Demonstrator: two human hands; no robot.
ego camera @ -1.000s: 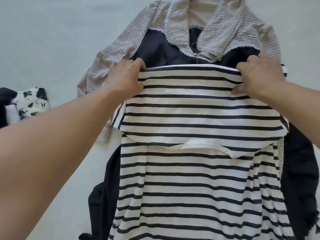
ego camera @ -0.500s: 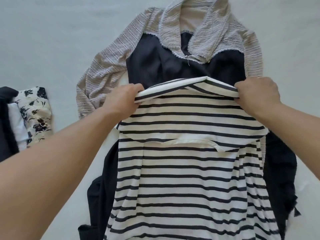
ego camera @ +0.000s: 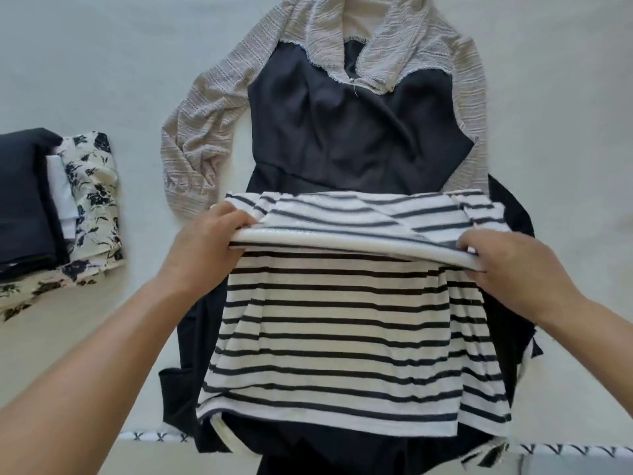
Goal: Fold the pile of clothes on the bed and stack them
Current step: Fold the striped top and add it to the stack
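A white top with black stripes point(ego camera: 342, 320) lies over a dark navy dress with grey textured sleeves and collar point(ego camera: 346, 125) spread on the bed. The top's far part is doubled back toward me as a thick fold. My left hand point(ego camera: 205, 245) grips the fold's left end. My right hand point(ego camera: 507, 265) grips its right end. The striped hem hangs near the bed's front edge.
A stack of folded clothes point(ego camera: 51, 214), navy, white and floral, sits at the left on the pale bed sheet point(ego camera: 102, 63). The bed's front edge with cross-stitch trim point(ego camera: 154, 437) runs along the bottom.
Both hands have pulled the striped top's far edge toward me, folding it back over itself. More of the navy dress bodice is now uncovered.
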